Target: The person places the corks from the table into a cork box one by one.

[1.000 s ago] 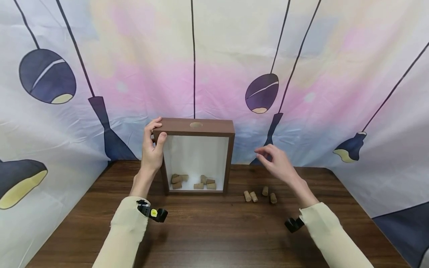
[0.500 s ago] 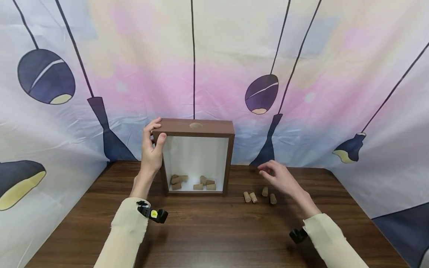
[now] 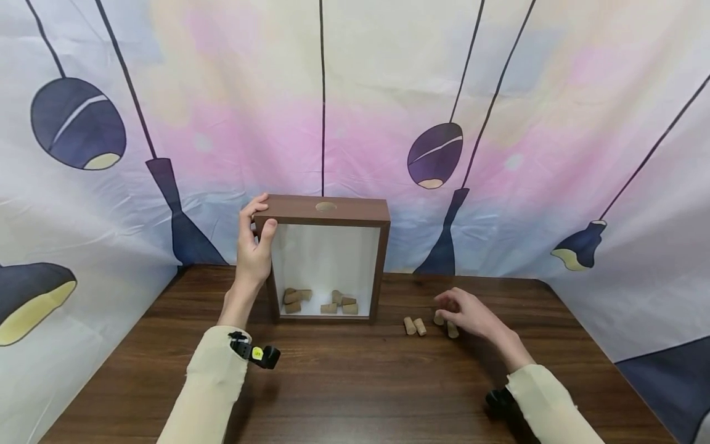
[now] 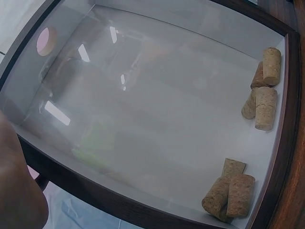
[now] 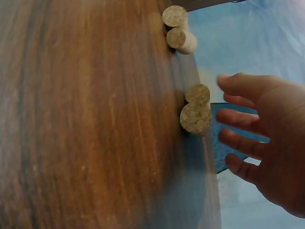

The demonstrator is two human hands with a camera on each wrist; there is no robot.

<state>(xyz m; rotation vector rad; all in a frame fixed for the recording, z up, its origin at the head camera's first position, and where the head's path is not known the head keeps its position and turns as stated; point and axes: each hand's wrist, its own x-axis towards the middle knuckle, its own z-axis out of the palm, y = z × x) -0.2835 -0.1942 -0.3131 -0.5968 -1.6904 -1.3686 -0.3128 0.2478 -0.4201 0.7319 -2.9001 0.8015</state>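
Note:
My left hand (image 3: 253, 259) grips the upper left corner of a brown shadow box frame (image 3: 383, 265), thumb on the front and fingers on the top and side. The frame stands upright, with a clear front, a white back and a round hole (image 3: 326, 206) in its top. Two small heaps of corks (image 4: 266, 107) lie inside along its bottom. Right of it, on the table, are a pair of corks (image 3: 415, 326) and two more corks (image 5: 195, 117). Just above these last two hovers my right hand (image 3: 468, 313), fingers spread and loosely bent, holding nothing.
A dark wood-grain table (image 3: 355, 382) carries everything. Behind it hangs a pastel cloth (image 3: 366, 123) printed with dark lamps, close to the frame's back. A small black camera (image 3: 261, 356) sits on the left wrist and another black camera (image 3: 499, 401) on the right.
My right hand has come down from beside the frame's right side to just over the right-hand corks. The left hand and the frame have stayed put.

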